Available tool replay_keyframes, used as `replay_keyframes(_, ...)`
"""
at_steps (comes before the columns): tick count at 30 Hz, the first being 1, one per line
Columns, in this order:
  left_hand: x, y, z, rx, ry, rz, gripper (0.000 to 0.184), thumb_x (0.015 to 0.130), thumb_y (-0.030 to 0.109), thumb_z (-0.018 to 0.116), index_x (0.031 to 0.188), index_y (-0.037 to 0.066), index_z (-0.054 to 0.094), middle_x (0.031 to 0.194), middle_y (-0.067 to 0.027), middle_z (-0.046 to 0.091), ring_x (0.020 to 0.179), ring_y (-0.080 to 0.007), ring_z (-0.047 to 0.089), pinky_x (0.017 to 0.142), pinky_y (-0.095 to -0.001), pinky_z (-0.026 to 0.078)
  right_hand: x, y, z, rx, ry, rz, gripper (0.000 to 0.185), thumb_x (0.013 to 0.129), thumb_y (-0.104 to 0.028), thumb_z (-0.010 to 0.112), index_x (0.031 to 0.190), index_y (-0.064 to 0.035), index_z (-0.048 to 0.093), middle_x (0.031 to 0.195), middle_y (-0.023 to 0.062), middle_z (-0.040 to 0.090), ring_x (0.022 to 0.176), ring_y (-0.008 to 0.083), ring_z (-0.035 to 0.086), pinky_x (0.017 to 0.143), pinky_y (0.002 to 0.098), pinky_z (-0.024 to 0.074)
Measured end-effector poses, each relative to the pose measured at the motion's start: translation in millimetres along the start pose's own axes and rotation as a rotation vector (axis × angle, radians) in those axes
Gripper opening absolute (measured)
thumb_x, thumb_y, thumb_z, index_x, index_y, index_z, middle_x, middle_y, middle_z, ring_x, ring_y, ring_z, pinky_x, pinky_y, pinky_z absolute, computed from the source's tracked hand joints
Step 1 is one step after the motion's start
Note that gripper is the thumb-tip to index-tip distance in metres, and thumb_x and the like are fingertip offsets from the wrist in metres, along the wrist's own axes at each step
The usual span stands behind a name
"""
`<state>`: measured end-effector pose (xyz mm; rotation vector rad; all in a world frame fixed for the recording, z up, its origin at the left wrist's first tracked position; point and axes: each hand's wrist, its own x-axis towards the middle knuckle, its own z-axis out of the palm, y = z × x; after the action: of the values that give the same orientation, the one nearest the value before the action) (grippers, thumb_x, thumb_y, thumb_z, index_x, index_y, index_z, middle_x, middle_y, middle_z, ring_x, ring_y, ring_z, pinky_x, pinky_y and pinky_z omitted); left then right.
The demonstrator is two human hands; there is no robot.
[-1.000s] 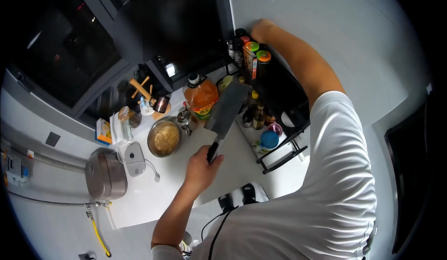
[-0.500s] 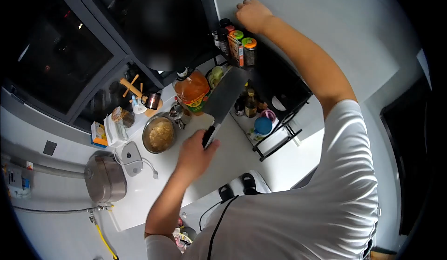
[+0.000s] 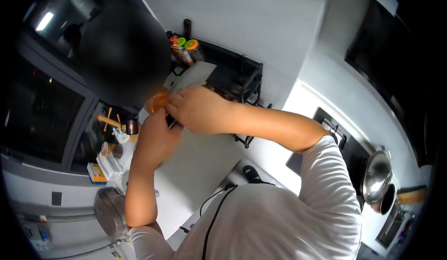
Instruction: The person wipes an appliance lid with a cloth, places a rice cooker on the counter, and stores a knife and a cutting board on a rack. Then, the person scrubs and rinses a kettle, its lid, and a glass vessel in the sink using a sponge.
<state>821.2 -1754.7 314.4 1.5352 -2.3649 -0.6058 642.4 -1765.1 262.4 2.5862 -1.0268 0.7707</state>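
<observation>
A cleaver (image 3: 198,73) with a wide grey blade and a dark handle points up and to the right over the counter. My left hand (image 3: 156,136) is closed round its handle. Curled over the base of the blade, my right hand (image 3: 198,110) meets my left hand there; its fingertips are partly hidden. Behind both hands, part of an orange oil bottle (image 3: 157,101) shows. The metal bowl seen earlier is now hidden by my left hand and forearm.
A black rack (image 3: 251,81) stands at the wall beside jars with coloured lids (image 3: 191,45). A large dark round shape (image 3: 123,57) blocks the upper left. A rice cooker (image 3: 109,211) sits at lower left, a hob (image 3: 330,125) and silver pan (image 3: 376,176) at right.
My right hand has come down from the wall to the cleaver and closed on it. My left hand still holds the handle. The view has turned to the right.
</observation>
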Motion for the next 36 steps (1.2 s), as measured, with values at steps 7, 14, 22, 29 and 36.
replay_keyframes(7, 7.9, 1.2, -0.9, -0.020, 0.217, 0.161, 0.080, 0.088, 0.017, 0.079, 0.154, 0.001, 0.036, 0.130, -0.0251, 0.065, 0.114, -0.0370, 0.069, 0.095, -0.0414, 0.053, 0.4, 20.7, -2.1, -0.091, 0.004, -0.074, 0.034, 0.081, -0.014, 0.068, 0.113, -0.0043, 0.066, 0.110, 0.0114, 0.067, 0.098, 0.0283, 0.067, 0.079, 0.0396, 0.0554)
replay_keyframes(14, -16.8, -2.2, -20.4, -0.620, 0.329, 0.182, 0.069, 0.098, 0.018, 0.073, 0.155, 0.001, 0.038, 0.113, -0.0125, 0.070, 0.086, -0.0094, 0.063, 0.075, -0.0239, 0.052, 33.8, 123.2, -61.3, 0.072, 0.302, 0.276, 0.026, 0.093, -0.015, 0.070, 0.115, -0.0014, 0.063, 0.103, 0.0144, 0.068, 0.092, 0.0323, 0.069, 0.082, 0.0402, 0.0564)
replay_keyframes(22, -40.3, -94.2, 35.3, -0.705, 0.190, 0.014, 0.052, 0.099, 0.016, 0.070, 0.142, -0.005, 0.052, 0.103, -0.0061, 0.070, 0.080, -0.0068, 0.061, 0.071, -0.0219, 0.051, 14.0, 216.4, -32.2, 0.511, 0.328, 0.594, 0.025, 0.100, -0.020, 0.071, 0.115, -0.0018, 0.066, 0.097, 0.0032, 0.071, 0.092, 0.0124, 0.065, 0.085, 0.0321, 0.0525)
replay_keyframes(29, -58.7, -108.8, 45.7, -0.671, 0.202, -0.160, 0.048, 0.099, 0.017, 0.070, 0.139, -0.005, 0.056, 0.100, -0.0055, 0.068, 0.079, -0.0077, 0.062, 0.072, -0.0236, 0.053, 5.3, 222.3, -13.4, 0.475, 0.366, 0.620, 0.026, 0.097, -0.025, 0.072, 0.108, -0.0020, 0.067, 0.081, 0.0088, 0.071, 0.077, 0.0181, 0.069, 0.069, 0.0358, 0.0531)
replay_keyframes(36, -56.2, -116.7, 59.0, -0.730, 0.235, -0.168, 0.045, 0.099, 0.017, 0.071, 0.137, -0.004, 0.058, 0.099, -0.0045, 0.068, 0.080, -0.0077, 0.061, 0.073, -0.0243, 0.054, 11.6, 212.8, -19.9, 0.016, 0.137, 0.729, 0.036, 0.091, -0.033, 0.076, 0.104, -0.0010, 0.067, 0.089, 0.0204, 0.072, 0.087, 0.0418, 0.070, 0.078, 0.0501, 0.0541)
